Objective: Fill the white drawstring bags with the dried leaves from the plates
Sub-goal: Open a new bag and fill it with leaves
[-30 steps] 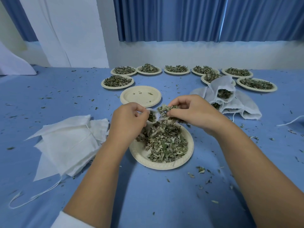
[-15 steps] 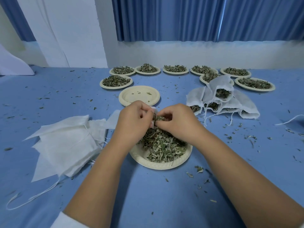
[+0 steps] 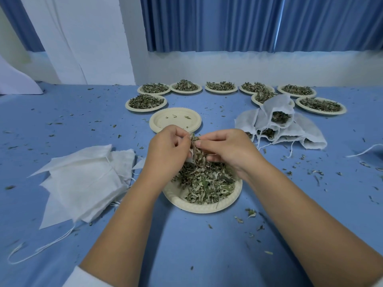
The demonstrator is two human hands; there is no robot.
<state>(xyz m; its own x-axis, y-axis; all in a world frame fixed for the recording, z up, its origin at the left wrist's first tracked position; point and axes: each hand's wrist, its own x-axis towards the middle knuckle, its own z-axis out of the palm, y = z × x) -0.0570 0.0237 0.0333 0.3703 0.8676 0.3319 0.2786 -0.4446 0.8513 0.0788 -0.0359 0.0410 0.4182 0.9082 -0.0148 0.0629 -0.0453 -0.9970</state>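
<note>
A cream paper plate (image 3: 182, 201) heaped with dried leaves (image 3: 205, 185) lies in front of me on the blue table. Above its far side my left hand (image 3: 167, 148) pinches the mouth of a white drawstring bag (image 3: 191, 154), most of it hidden behind my fingers. My right hand (image 3: 226, 148) grips a bunch of dried leaves and presses it against the bag's opening. A pile of flat white bags (image 3: 83, 179) lies to the left. Several filled bags (image 3: 277, 123) are heaped at the right.
An empty stack of plates (image 3: 163, 121) sits just beyond my hands. Several plates of leaves (image 3: 146, 102) line the far edge by the wall and blue curtains. Leaf crumbs and loose white strings (image 3: 41, 248) are scattered over the table.
My right hand came left from the plate's far right side with leaves and met my left hand at the bag's mouth. Both hands sit slightly closer together than before.
</note>
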